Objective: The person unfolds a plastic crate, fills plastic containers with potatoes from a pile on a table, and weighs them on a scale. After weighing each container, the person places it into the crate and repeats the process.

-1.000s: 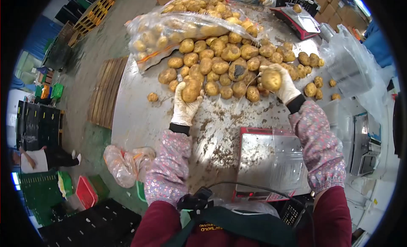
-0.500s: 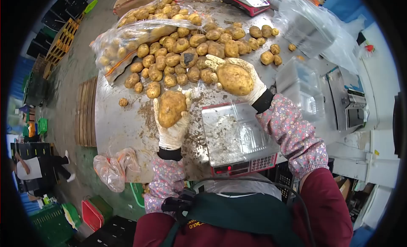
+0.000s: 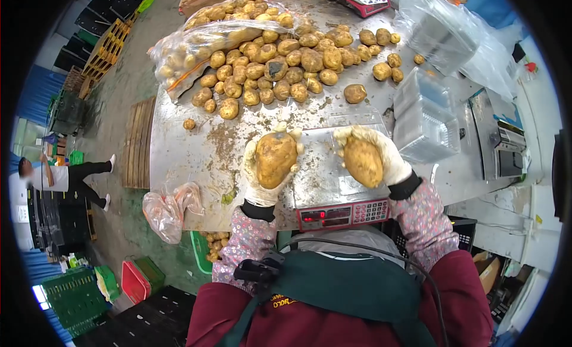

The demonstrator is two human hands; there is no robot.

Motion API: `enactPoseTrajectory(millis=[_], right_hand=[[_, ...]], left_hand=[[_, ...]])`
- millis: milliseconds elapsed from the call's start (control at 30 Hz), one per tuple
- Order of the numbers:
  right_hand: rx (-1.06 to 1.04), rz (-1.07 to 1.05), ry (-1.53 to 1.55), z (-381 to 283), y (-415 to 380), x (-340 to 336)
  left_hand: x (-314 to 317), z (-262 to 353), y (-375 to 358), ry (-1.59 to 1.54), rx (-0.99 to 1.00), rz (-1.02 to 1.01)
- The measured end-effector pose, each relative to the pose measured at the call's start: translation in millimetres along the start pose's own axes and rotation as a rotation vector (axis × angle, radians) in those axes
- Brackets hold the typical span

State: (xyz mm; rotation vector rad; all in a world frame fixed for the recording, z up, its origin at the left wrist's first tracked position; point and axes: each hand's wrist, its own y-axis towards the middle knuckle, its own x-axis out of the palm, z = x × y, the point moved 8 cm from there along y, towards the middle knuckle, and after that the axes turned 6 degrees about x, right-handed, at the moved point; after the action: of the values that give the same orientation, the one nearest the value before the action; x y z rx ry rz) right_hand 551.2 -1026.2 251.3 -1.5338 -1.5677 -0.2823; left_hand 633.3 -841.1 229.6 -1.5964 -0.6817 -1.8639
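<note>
My left hand (image 3: 260, 193), in a dirty pale glove, is closed around a large brown potato (image 3: 276, 160) at the scale's left edge. Over the scale, my gloved right hand (image 3: 391, 159) grips another large potato (image 3: 363, 163). The red-rimmed weighing scale (image 3: 325, 193) has a metal plate and a lit red display. Clear plastic, apparently a thin container (image 3: 351, 119), lies on the plate's far part; its exact shape is hard to make out. Beyond my hands, a heap of potatoes (image 3: 311, 59) spills from a clear plastic bag (image 3: 196, 46). One potato (image 3: 355, 93) lies apart, nearer the scale.
Stacked clear plastic boxes (image 3: 424, 123) stand right of the scale. Farther back are a plastic sheet (image 3: 462, 46) and a second scale (image 3: 357, 2). A crumpled bag (image 3: 167, 216) hangs at the table's front left edge. At far left a person (image 3: 59, 177) stands among crates.
My right hand has come back from the heap toward the scale with its potato. My left hand has moved right with its own. The view has shifted, and the far-left person looks more upright.
</note>
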Motion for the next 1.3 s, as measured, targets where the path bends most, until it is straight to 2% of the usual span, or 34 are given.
enactPoseTrajectory(millis=[67,133,167,200,233,300,333,367,400,467,533,600,667,700,733,767,800,867,933,1000,1067,1133,1167,1200,1233,1300], right_hand=[[-0.263,0.194,-0.574,-5.3,-10.1,-35.2],[-0.457,0.556,-1.217,-5.4,-29.2,-35.6],[-0.545,0.703,-1.499,-1.5,-35.7,-26.8],[-0.619,0.78,-1.67,4.5,-38.5,-16.8],[-0.562,0.78,-1.759,13.2,-33.3,-17.2],[-0.507,0.773,-1.847,25.1,-27.1,-22.0],[-0.62,0.772,-1.929,28.3,-28.2,-15.5],[-0.73,0.764,-2.007,33.1,-29.2,-9.0],[-0.725,0.751,-2.005,33.2,-28.9,-4.1],[-0.913,0.701,-1.827,13.5,-38.5,22.9],[-0.937,0.649,-1.815,2.2,-39.8,53.3],[-0.626,0.407,-1.293,5.3,-19.1,58.7],[-0.553,0.306,-1.188,23.7,5.3,66.3],[-0.484,0.221,-1.079,35.5,20.5,68.9],[-0.416,0.137,-0.971,40.5,32.2,82.2],[-0.386,0.081,-1.136,40.5,33.1,99.0],[-0.399,-0.032,-1.17,52.8,44.6,100.4],[-0.378,-0.086,-1.174,71.1,60.2,92.2],[-0.315,-0.068,-1.128,69.1,70.2,94.3],[-0.239,-0.043,-1.081,70.1,84.7,89.9],[-0.074,-0.015,-1.169,76.1,109.2,80.9],[-0.142,-0.033,-1.154,74.4,135.8,88.9],[-0.178,0.005,-1.365,70.2,153.4,96.6],[-0.213,0.043,-1.578,66.1,171.8,104.2],[-0.311,0.096,-1.554,65.6,197.1,101.4],[-0.341,0.147,-1.616,68.0,250.7,104.6]], left_hand=[[16.4,-16.1,-3.9,-0.15,-0.071,-0.098],[14.9,-22.5,-7.5,-0.136,-0.098,-0.08],[12.6,-23.1,-9.0,-0.034,-0.108,-0.113],[13.5,-23.6,-10.3,0.069,-0.118,-0.147],[13.8,-22.7,-16.6,0.07,-0.118,-0.149],[-1.8,-1.5,-31.5,0.757,0.074,0.061],[14.7,-0.8,-30.9,0.759,0.08,0.064],[38.1,6.1,-31.9,0.93,0.184,0.014],[55.7,12.0,-36.2,1.1,0.287,-0.033],[47.1,27.7,-50.3,1.225,0.372,0.061],[74.1,42.4,-62.3,1.727,0.701,-0.082],[68.1,47.5,-77.0,1.784,0.703,-0.035],[40.3,52.7,-86.1,1.539,0.544,0.108],[51.0,57.9,-89.9,1.677,0.551,0.112],[44.5,66.2,-99.9,1.68,0.566,0.12],[18.5,73.3,-113.5,1.661,0.426,0.197],[-6.2,80.5,-130.2,1.634,0.285,0.273],[0.2,104.2,-171.0,2.113,0.541,0.207],[-50.7,125.5,-229.0,2.101,0.365,0.411],[-100.9,144.5,-289.2,2.201,0.306,0.604],[-123.6,159.9,-320.0,2.193,0.139,0.897],[-156.7,180.8,-329.9,2.144,0.227,0.983],[-167.5,187.6,-327.0,2.137,0.223,0.982],[-142.8,194.9,-297.7,2.139,0.361,0.9],[-120.4,201.2,-268.7,2.134,0.498,0.817],[-126.4,209.9,-226.4,1.965,0.56,0.762]])
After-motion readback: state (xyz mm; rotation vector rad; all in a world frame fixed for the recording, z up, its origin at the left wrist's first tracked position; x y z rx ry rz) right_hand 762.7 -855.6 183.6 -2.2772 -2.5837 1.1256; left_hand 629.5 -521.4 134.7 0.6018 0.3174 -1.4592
